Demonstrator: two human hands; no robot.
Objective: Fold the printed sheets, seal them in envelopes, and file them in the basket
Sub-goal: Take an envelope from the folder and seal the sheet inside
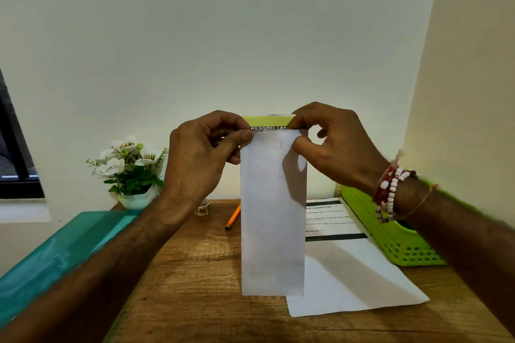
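Observation:
I hold a long white envelope [273, 217] upright above the wooden table [195, 273]. Its top flap carries a yellow-green strip [269, 120] and a dark band with white lettering. My left hand [203, 156] pinches the envelope's top left corner between thumb and fingers. My right hand [334, 145], with bead bracelets at the wrist, pinches the top right corner at the flap. A printed sheet [345, 262] lies flat on the table behind the envelope. The green perforated basket [395, 242] stands at the right, partly hidden by my right forearm.
An orange pencil [233, 216] and a small tape roll [203, 207] lie at the back of the table. A white pot of artificial flowers [131, 170] stands back left. A teal surface [55, 256] borders the table's left side. Walls close in behind and right.

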